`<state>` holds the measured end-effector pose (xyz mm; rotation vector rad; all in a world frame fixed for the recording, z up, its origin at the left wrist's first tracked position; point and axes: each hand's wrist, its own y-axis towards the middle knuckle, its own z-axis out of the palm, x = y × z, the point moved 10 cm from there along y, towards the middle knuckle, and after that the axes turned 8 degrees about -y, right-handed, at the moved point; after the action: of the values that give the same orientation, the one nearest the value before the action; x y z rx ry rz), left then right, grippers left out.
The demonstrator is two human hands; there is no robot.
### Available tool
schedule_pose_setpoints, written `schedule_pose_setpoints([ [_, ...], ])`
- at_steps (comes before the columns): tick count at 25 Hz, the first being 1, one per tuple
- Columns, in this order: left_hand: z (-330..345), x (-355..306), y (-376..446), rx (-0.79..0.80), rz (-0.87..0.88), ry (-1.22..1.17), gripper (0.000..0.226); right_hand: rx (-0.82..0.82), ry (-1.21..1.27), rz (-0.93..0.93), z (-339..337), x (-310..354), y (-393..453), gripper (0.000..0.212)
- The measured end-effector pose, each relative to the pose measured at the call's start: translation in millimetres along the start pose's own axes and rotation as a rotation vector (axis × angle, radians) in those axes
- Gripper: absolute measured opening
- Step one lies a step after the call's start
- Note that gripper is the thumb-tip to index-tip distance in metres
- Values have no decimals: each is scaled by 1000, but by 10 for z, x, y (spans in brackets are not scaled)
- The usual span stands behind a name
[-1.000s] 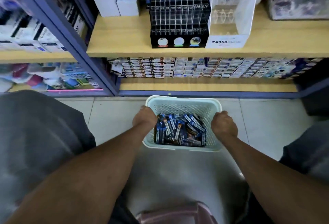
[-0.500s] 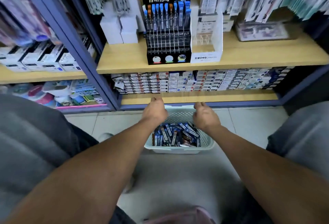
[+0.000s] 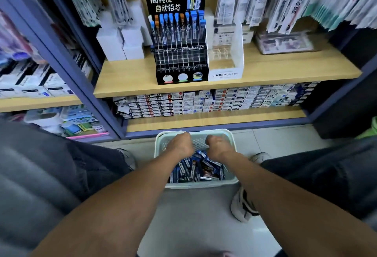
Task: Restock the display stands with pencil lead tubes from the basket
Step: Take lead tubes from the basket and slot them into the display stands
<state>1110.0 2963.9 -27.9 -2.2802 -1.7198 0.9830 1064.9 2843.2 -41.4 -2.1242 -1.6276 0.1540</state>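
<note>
Both hands, left [image 3: 182, 145] and right [image 3: 218, 145], are curling into fists over the basket [image 3: 230, 179] on the floor; whether either grip is holding anything, I cannot tell. Lead tubes [image 3: 195, 170] are lying heaped inside. The Pilot stand [image 3: 180, 60] is sitting on the shelf [image 3: 285, 69] above.

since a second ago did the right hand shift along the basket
Yes. The right hand left the basket's right rim and moved inward toward the left hand, now over the lead tubes.
</note>
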Motion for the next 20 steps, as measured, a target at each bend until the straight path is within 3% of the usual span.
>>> schedule_pose_setpoints([
  [9,581,570,573,136,-88,-8,5,169,68,73,769,-264,519,37],
  [13,960,865,656,222,-223,-99,13,194,75,134,1115,-324,615,60],
  [14,1026,921,674,215,-266,-147,19,201,72,150,1190,-319,633,67],
  [17,1153,1066,668,175,-413,-312,80,191,14,189,1341,-293,661,81],
  [20,1166,1103,717,123,-429,-365,66,159,-6,161,1388,-228,725,78],
])
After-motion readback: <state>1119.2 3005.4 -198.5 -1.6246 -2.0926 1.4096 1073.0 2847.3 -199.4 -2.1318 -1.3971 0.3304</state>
